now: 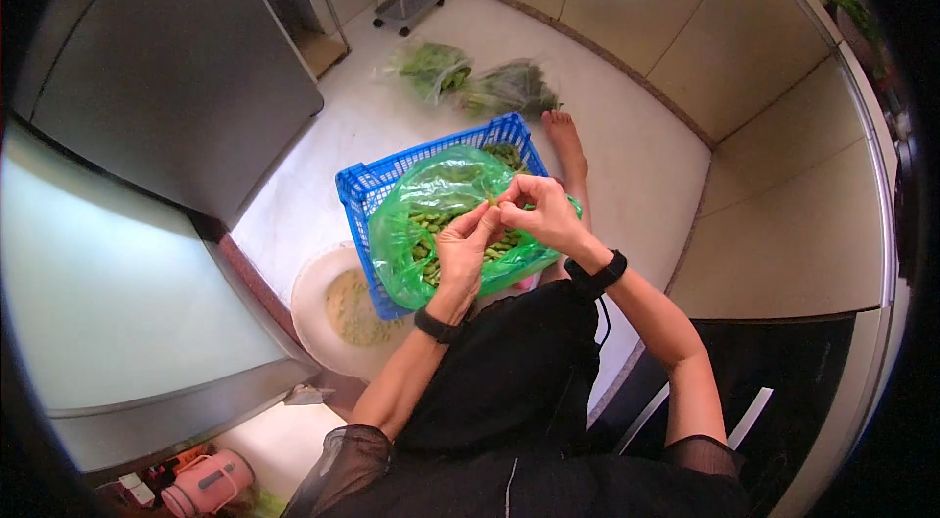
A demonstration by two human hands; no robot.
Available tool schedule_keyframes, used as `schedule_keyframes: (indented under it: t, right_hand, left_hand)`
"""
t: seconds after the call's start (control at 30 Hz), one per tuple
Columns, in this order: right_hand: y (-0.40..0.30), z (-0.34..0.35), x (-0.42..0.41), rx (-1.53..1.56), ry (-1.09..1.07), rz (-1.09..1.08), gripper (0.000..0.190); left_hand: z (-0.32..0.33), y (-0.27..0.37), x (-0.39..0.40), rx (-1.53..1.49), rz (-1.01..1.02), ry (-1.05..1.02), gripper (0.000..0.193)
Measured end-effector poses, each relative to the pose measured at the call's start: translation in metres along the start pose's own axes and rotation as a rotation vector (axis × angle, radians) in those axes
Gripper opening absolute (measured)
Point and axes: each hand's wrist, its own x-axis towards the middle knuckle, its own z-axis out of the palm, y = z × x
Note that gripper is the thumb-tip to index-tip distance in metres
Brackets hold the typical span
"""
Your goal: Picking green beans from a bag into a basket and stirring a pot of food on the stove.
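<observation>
My left hand (465, 245) and my right hand (545, 213) meet over a green plastic bag (449, 169), pinching a small green bean pod (492, 201) between their fingertips. The pod is mostly covered by the fingers. More bean pods (426, 226) fill the bag, which spreads open across a blue plastic crate (351, 206) with lattice sides. Some green pods or trimmings (505, 152) show in the crate's far right corner. Left of the crate, partly under its edge, a pale round basin (308, 305) holds loose beans (360, 312) in cloudy liquid.
Bagged leafy greens (437, 70) and a second bag of greens (514, 88) lie on the floor beyond the crate. My bare foot (564, 140) is beside them. A wheeled rack (411, 4) stands farther back. Cabinets (778, 224) line the right; a pink jug (209, 485) is lower left.
</observation>
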Motion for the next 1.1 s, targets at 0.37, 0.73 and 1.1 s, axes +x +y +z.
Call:
schedule_keyframes:
  t: [0.37, 0.73, 1.1]
  right_hand:
    - [0.000, 0.006, -0.003, -0.348, 0.041, 0.028, 0.023]
    - [0.013, -0.001, 0.002, -0.195, -0.024, 0.114, 0.020]
    - [-0.001, 0.001, -0.010, -0.296, -0.014, -0.024, 0.020]
  left_hand:
    - [0.000, -0.013, -0.001, 0.149, 0.062, 0.019, 0.025]
    - [-0.001, -0.014, 0.002, 0.207, 0.086, -0.004, 0.028]
    - [-0.001, -0.012, 0.006, -0.231, -0.121, -0.036, 0.026]
